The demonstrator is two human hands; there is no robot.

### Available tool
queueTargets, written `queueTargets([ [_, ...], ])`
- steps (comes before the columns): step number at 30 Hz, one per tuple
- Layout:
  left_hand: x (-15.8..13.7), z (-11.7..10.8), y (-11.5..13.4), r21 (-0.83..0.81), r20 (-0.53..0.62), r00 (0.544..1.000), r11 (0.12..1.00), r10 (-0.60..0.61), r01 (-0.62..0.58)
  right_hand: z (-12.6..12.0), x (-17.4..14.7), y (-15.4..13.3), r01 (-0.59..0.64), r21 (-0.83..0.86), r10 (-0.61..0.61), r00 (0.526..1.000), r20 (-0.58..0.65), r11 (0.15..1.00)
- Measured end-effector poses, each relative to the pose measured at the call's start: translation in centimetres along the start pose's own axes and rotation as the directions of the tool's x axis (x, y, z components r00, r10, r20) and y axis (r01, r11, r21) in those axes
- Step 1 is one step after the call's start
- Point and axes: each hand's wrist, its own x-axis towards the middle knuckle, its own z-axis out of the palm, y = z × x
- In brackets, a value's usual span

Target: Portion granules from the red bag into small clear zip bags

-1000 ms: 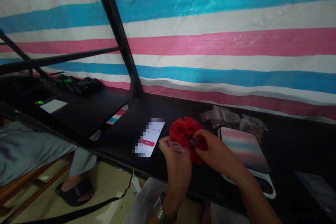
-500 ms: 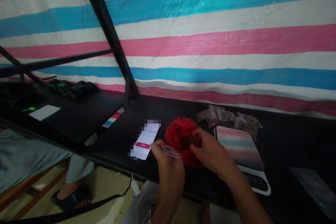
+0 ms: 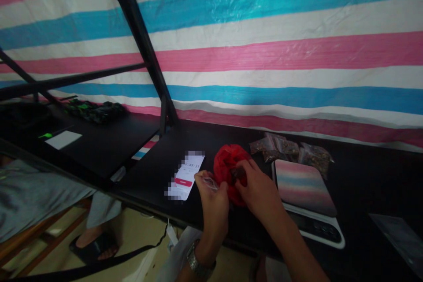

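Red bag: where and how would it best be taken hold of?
Probably pinch the red bag by its raised far rim, coming from the left: that thin, crumpled edge looks easy to pinch. The right hand covers its right side, and the left hand holds a small clear bag.

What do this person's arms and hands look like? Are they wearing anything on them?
The left hand and right hand both have no gloves. No sleeve shows on the right forearm. Around the left wrist is a silver-coloured metal band that looks like a watch strap. Nothing shows on the right wrist.
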Motion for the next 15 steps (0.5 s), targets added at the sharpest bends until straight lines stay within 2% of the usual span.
queueTargets([
  [3,0.5,0.1,-0.1,-0.093,0.033,0.999,0.996,-0.016,0.019,0.2,0.1,0.3,0.019,0.101,-0.018,1.0,-0.007,0.995],
  [7,0.9,0.3,0.3,-0.151,0.072,0.997,0.989,0.019,-0.008,0.2,0.4,1.0,-0.03,0.278,0.032,0.999,-0.005,0.96],
  [12,1.1,-0.2,0.6,-0.056,-0.01,0.99,0.988,0.144,-0.144,-0.1,0.6,1.7,-0.106,0.439,0.078,0.994,0.083,0.892],
  [15,1.2,-0.6,0.7,0.003,-0.029,0.99,0.99,0.138,-0.138,-0.4,0.6,2.1,-0.115,0.454,0.07,0.991,0.115,0.884],
])
